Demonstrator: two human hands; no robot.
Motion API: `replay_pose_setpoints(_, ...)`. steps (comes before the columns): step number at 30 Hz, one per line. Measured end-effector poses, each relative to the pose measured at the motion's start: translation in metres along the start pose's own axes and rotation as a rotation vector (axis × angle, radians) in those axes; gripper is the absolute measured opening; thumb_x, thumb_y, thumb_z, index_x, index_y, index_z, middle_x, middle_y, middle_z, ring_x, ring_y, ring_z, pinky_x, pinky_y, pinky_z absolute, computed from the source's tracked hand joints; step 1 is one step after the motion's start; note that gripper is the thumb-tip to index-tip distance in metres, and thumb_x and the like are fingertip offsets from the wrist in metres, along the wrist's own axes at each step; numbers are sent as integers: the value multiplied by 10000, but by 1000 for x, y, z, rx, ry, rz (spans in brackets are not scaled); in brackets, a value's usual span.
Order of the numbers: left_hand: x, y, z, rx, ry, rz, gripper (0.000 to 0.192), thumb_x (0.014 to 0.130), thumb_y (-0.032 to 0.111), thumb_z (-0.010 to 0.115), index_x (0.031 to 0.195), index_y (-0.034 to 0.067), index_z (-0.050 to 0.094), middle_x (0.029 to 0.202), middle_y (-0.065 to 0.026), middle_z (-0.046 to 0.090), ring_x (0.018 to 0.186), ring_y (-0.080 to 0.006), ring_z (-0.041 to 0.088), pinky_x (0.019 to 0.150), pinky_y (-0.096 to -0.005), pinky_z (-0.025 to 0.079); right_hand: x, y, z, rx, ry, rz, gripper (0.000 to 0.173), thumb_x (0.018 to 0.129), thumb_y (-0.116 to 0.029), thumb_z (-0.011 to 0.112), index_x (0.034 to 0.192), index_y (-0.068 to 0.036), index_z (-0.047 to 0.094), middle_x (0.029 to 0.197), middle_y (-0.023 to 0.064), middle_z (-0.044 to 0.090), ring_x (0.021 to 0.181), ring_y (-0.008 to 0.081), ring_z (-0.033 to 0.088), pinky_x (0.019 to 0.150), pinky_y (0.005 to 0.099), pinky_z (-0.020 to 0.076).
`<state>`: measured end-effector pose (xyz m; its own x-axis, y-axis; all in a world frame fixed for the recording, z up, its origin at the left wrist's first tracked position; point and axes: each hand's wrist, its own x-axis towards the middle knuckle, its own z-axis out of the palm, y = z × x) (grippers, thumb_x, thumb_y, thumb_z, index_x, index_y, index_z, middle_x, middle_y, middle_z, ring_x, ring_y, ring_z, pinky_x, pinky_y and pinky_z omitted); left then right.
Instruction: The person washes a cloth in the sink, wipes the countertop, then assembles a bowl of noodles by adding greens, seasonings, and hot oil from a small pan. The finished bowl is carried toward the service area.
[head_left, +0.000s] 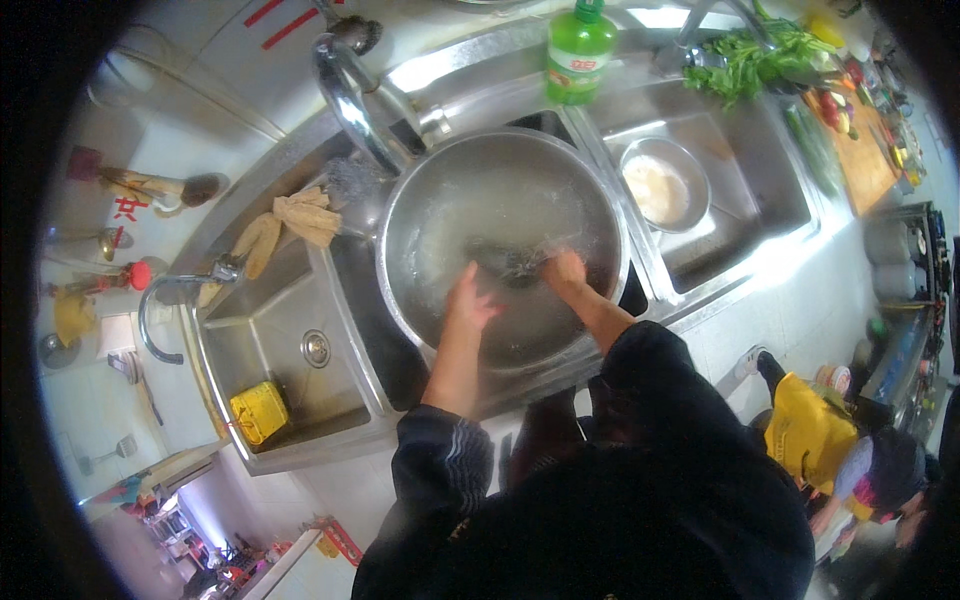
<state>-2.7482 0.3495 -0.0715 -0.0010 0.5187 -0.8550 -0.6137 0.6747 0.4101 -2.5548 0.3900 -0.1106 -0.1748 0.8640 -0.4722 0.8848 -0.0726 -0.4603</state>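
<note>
A large round metal basin (400, 322) sits over the middle sink and holds cloudy water (495, 214). My left hand (471, 300) is over the near left part of the basin with its fingers apart and nothing in them. Inside the basin, right of centre, my right hand (564, 271) is at the water, its fingertips partly hidden. Between the two hands a dark, rippled patch (517, 264) breaks the surface; whether it is a scrubber or only stirred water cannot be told. A thick chrome faucet (352, 105) reaches to the basin's far left rim.
Beige gloves (307, 215) lie beside a grey scouring pad (356, 181). The left sink (262, 311) holds a yellow container (259, 412). A small metal bowl (660, 187) stands in the right sink. A green detergent bottle (581, 56) stands behind. Another person (814, 427) is at lower right.
</note>
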Motion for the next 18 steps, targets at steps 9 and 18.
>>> replay_pose_setpoints(9, -6, -7, 12, -81, -285, 213, 391, 903, 354, 496, 1107, 27, 564, 1048, -97, 617, 953, -234, 598, 859, -386, 469, -83, -121, -41, 639, 63, -622, 366, 634, -211, 659, 983, -106, 632, 858, 143, 647, 818, 313, 625, 741, 382, 488)
replay_pose_setpoints(18, -6, 2, 1, -25, -144, -60, 589, 837, 262, 615, 1326, 61, 355, 1360, -168, 397, 1196, -369, 434, 944, -554, 397, -13, -7, -10, -14, 392, -23, 271, 760, -135, 594, 1030, -115, 592, 1010, 133, 596, 978, 322, 583, 787, 422, 505)
